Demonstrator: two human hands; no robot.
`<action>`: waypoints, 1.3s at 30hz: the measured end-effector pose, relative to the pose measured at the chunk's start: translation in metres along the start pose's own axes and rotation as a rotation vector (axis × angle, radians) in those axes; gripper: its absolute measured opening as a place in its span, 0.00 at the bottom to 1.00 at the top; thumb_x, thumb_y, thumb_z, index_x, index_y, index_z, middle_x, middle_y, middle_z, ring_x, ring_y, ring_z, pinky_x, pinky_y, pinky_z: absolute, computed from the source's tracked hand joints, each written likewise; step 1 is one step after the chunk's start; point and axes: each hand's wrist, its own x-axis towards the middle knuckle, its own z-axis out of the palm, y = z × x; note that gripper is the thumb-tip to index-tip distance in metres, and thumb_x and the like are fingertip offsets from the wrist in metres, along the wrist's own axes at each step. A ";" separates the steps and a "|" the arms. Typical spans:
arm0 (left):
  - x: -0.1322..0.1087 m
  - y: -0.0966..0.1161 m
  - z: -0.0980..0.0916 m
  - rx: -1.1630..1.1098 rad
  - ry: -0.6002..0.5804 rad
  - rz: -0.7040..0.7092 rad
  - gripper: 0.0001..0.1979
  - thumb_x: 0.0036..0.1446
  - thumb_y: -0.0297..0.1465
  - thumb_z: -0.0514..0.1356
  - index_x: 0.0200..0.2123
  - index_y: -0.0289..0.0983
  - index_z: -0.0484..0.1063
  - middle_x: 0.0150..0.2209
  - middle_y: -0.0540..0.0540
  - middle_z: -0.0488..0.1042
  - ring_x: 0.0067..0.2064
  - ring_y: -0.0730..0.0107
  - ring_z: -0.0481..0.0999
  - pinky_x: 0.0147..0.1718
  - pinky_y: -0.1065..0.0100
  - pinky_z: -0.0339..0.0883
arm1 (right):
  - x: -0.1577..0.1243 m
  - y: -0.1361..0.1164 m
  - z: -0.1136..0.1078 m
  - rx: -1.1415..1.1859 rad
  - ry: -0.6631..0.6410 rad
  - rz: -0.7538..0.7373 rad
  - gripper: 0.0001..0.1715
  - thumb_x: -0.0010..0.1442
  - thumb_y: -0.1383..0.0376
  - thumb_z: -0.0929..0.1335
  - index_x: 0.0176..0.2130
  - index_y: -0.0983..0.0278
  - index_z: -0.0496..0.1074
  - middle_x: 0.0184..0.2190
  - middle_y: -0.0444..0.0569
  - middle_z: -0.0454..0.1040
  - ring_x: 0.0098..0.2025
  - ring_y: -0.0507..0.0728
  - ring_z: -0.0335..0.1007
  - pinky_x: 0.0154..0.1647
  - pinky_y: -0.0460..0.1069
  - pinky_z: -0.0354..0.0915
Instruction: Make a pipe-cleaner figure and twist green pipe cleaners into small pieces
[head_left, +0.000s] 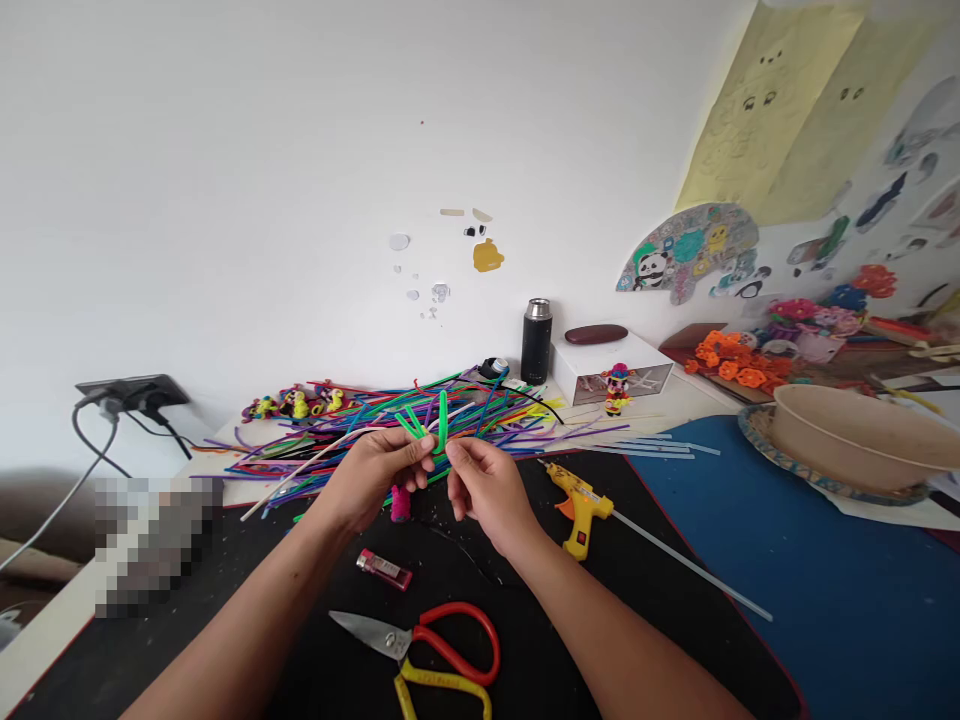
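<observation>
Bright green pipe cleaners point(442, 418) stand up between my two hands, several ends fanned out and one loop bent tall. My left hand point(379, 472) pinches their lower part between thumb and fingertips. On the other side, my right hand point(491, 490) has its thumb and index finger closed on the base of the tall green loop. Fingers hide where the green pieces meet. Below the hands is a small magenta fuzzy piece point(400, 503). Behind them spreads a heap of coloured pipe cleaners point(315, 450).
On the black mat lie a pink lighter point(384, 569), open scissors point(397, 640) with red and yellow handles, and a yellow glue gun point(581, 508) with a long glue stick. A black bottle point(536, 342), a white box point(600, 365) and a beige basin point(862, 440) stand farther off.
</observation>
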 end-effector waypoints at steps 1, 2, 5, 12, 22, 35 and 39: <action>0.000 -0.002 0.001 -0.011 0.001 -0.004 0.22 0.38 0.45 0.81 0.22 0.34 0.79 0.19 0.46 0.75 0.20 0.73 0.71 0.19 0.73 0.63 | 0.000 0.001 0.000 -0.002 -0.002 -0.005 0.28 0.61 0.42 0.73 0.40 0.64 0.76 0.18 0.38 0.69 0.14 0.48 0.60 0.15 0.43 0.51; 0.001 -0.003 0.002 -0.018 0.000 -0.010 0.22 0.38 0.45 0.81 0.22 0.34 0.79 0.18 0.47 0.74 0.19 0.74 0.69 0.17 0.73 0.62 | 0.001 0.001 0.000 -0.004 -0.007 -0.011 0.28 0.61 0.42 0.73 0.41 0.64 0.76 0.18 0.37 0.69 0.14 0.48 0.60 0.15 0.44 0.52; 0.001 -0.007 0.005 -0.030 -0.006 -0.024 0.22 0.39 0.45 0.80 0.22 0.35 0.78 0.17 0.48 0.72 0.18 0.75 0.67 0.16 0.73 0.60 | 0.002 0.002 0.000 -0.022 -0.014 -0.031 0.26 0.61 0.45 0.73 0.42 0.65 0.76 0.18 0.37 0.68 0.13 0.48 0.60 0.15 0.44 0.53; 0.000 -0.008 0.010 0.031 0.037 0.042 0.23 0.40 0.47 0.80 0.22 0.35 0.78 0.18 0.48 0.73 0.19 0.75 0.68 0.17 0.74 0.61 | 0.002 0.000 -0.002 -0.063 0.044 -0.052 0.23 0.61 0.46 0.73 0.37 0.64 0.76 0.14 0.35 0.63 0.13 0.49 0.58 0.15 0.45 0.54; 0.000 -0.011 0.012 0.000 0.021 0.049 0.25 0.42 0.51 0.78 0.25 0.35 0.79 0.19 0.49 0.73 0.18 0.76 0.65 0.16 0.74 0.59 | 0.001 -0.001 0.001 -0.011 0.040 -0.032 0.22 0.60 0.47 0.73 0.35 0.63 0.74 0.14 0.35 0.64 0.13 0.48 0.57 0.14 0.44 0.53; -0.005 0.001 0.008 -0.024 -0.013 0.061 0.28 0.45 0.52 0.77 0.38 0.34 0.83 0.20 0.51 0.71 0.21 0.74 0.67 0.19 0.73 0.61 | 0.000 -0.005 0.001 -0.007 0.044 0.002 0.20 0.59 0.48 0.74 0.32 0.61 0.71 0.13 0.33 0.60 0.13 0.48 0.56 0.14 0.44 0.48; -0.004 0.003 0.004 -0.029 -0.039 0.017 0.26 0.44 0.49 0.78 0.35 0.33 0.82 0.21 0.50 0.71 0.21 0.75 0.66 0.19 0.74 0.59 | -0.002 -0.006 0.003 -0.058 0.014 0.012 0.20 0.58 0.49 0.74 0.31 0.61 0.71 0.13 0.33 0.60 0.13 0.48 0.57 0.15 0.44 0.47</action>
